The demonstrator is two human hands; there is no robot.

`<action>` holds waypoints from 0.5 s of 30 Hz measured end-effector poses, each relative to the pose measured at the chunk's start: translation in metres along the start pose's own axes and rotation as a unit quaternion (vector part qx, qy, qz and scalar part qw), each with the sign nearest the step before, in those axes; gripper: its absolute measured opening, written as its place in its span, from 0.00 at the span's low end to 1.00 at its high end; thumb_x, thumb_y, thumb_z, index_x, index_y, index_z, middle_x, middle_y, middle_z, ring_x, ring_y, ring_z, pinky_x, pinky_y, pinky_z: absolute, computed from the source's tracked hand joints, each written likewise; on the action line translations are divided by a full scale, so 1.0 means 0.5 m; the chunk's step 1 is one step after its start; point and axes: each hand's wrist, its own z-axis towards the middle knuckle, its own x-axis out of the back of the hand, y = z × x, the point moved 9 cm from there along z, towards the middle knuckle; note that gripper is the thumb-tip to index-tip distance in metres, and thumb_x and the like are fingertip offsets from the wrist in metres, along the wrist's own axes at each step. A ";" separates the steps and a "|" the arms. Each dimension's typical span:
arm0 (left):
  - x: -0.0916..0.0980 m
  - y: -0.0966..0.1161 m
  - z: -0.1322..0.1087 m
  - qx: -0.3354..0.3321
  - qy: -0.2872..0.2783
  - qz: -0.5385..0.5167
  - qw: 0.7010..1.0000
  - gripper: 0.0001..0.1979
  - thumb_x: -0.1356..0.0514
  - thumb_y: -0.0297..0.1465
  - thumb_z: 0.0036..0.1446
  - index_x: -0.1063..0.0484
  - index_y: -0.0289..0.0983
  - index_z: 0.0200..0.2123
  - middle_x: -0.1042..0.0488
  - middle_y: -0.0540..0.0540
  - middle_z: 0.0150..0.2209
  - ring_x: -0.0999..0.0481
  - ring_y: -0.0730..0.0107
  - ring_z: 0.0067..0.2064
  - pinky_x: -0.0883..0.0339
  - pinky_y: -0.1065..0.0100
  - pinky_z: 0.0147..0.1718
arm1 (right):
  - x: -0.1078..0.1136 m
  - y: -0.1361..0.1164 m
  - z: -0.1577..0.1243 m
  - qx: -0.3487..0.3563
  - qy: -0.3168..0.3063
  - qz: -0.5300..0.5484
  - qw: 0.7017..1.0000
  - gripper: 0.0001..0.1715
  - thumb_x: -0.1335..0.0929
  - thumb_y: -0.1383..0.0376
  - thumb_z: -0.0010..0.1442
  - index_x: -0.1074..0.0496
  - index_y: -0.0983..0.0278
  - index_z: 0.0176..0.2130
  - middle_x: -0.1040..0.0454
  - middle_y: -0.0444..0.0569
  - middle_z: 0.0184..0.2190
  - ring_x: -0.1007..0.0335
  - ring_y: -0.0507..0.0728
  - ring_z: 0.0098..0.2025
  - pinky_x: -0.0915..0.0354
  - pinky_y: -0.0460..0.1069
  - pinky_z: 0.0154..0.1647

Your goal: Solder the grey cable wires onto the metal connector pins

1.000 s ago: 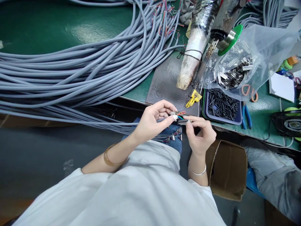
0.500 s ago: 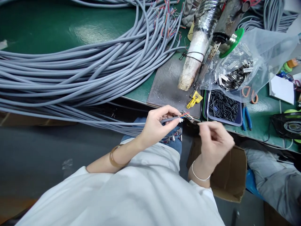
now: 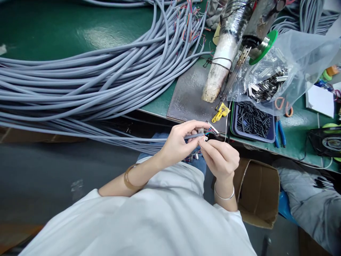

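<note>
My left hand (image 3: 179, 138) is closed around the end of a grey cable (image 3: 160, 139). Thin coloured wires (image 3: 207, 132) fan out of the cable end towards a small metal connector (image 3: 212, 128) just past my fingertips. My right hand (image 3: 221, 156) is pinched at the cable end, its fingertips close to a red wire and a small white piece (image 3: 205, 138). What lies between those fingertips is too small to make out. A thin pale strand (image 3: 227, 124) runs down from the bench to behind my right hand.
A large bundle of grey cables (image 3: 106, 81) covers the bench's left. A yellow tool (image 3: 221, 112) lies on a dark plate (image 3: 186, 96). To the right are a tray of black tubes (image 3: 253, 121), a bag of connectors (image 3: 269, 83), blue pliers (image 3: 279, 133) and a cardboard box (image 3: 259, 192) below.
My right hand has moved left to the cable end, its fingers now pinched beside my left hand. The connector and wires have turned slightly in my left hand.
</note>
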 end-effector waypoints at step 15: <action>-0.033 -0.014 0.012 0.111 -0.125 -0.141 0.976 0.06 0.34 0.31 0.58 0.26 0.34 0.34 0.28 0.49 0.28 0.32 0.75 0.27 0.35 0.73 0.27 | 0.030 0.054 -0.003 -0.088 0.051 0.079 0.992 0.17 0.27 0.72 0.61 0.21 0.53 0.47 0.21 0.42 0.33 0.23 0.51 0.33 0.29 0.47 0.32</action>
